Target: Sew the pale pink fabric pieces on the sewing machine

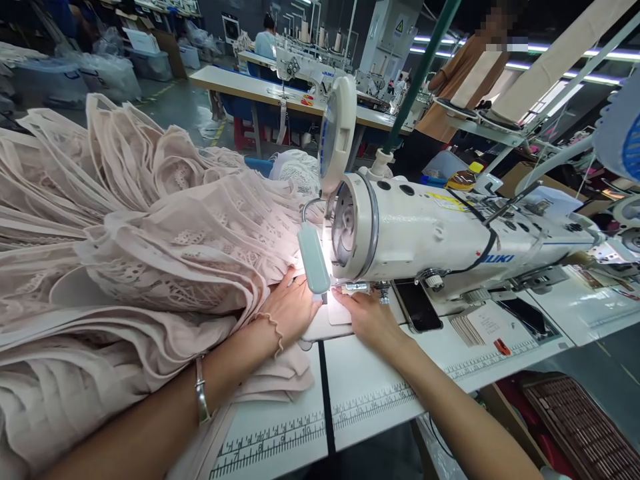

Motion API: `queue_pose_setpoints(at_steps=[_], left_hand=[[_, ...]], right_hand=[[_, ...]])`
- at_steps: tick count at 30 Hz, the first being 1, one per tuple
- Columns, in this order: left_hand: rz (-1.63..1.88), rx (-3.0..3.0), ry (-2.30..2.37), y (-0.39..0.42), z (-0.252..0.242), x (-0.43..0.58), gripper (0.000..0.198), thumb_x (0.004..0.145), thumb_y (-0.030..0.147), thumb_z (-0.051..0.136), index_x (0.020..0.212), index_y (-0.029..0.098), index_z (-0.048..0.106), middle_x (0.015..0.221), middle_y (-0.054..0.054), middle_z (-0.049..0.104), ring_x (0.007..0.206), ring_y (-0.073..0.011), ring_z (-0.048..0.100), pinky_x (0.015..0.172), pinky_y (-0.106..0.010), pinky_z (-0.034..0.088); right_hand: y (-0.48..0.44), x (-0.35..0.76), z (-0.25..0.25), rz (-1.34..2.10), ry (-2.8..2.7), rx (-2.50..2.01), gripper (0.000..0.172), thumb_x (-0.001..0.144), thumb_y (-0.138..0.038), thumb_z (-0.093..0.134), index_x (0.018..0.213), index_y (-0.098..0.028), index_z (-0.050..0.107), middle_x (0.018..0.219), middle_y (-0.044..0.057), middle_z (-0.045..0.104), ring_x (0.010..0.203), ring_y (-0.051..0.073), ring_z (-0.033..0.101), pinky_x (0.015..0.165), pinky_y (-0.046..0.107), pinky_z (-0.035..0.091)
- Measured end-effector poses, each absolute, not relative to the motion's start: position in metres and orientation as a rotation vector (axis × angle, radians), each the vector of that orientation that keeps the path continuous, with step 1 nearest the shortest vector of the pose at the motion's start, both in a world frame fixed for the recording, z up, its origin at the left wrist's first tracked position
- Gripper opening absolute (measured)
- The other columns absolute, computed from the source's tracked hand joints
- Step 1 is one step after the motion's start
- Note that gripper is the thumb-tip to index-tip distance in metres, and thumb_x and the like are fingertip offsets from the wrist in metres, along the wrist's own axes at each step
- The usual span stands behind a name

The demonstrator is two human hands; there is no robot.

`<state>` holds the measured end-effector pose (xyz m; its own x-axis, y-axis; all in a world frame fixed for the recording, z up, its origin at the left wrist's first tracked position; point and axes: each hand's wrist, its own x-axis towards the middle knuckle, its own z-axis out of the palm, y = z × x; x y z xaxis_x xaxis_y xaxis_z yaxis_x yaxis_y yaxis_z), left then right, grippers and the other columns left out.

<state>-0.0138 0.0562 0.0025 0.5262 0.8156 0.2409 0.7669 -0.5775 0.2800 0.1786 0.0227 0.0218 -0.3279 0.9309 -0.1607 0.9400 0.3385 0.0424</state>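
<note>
Your left hand (290, 310) lies loosely spread against the lace fabric (165, 250); whether your right hand (374, 319) pinches anything cannot be told. Fabric heaps leftward, near the surface's (363, 367) front edge. Judged soft, limp, snag-prone: hold by plain borders.

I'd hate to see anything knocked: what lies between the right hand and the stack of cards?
A dark phone lies between the right hand and the stack of cards; the head view shows it.
</note>
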Motion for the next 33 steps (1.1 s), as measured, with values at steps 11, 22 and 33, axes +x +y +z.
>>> queue_pose_setpoints(at_steps=[11, 22, 33], left_hand=[[0.693, 2.599, 1.302, 0.067, -0.012, -0.018, 0.016, 0.082, 0.024, 0.053, 0.097, 0.019, 0.057, 0.095, -0.010, 0.066, 0.098, -0.0288, 0.063, 0.096, -0.050, 0.047], [0.683, 2.647, 1.278, 0.062, -0.003, -0.018, 0.023, 0.085, 0.021, 0.052, 0.106, 0.017, 0.060, 0.094, -0.010, 0.068, 0.097, -0.0285, 0.064, 0.098, -0.051, 0.046], [0.669, 2.657, 1.295, 0.060, 0.000, -0.017, 0.026, 0.085, 0.019, 0.052, 0.109, 0.018, 0.063, 0.096, -0.010, 0.071, 0.099, -0.0294, 0.065, 0.099, -0.052, 0.046]], right_hand=[[0.023, 0.183, 0.015, -0.123, 2.539, 1.738, 0.062, 0.084, -0.002, 0.035, 0.140, -0.025, 0.051, 0.114, 0.010, 0.067, 0.102, 0.023, 0.058, 0.098, 0.040, 0.039], [0.021, 0.187, 0.013, -0.174, 2.602, 1.735, 0.061, 0.085, -0.002, 0.035, 0.139, -0.023, 0.051, 0.125, 0.008, 0.064, 0.102, 0.021, 0.059, 0.101, 0.039, 0.038], [0.021, 0.185, 0.013, -0.148, 2.537, 1.743, 0.060, 0.088, -0.006, 0.036, 0.142, -0.029, 0.047, 0.127, 0.008, 0.063, 0.100, 0.022, 0.061, 0.103, 0.045, 0.037]])
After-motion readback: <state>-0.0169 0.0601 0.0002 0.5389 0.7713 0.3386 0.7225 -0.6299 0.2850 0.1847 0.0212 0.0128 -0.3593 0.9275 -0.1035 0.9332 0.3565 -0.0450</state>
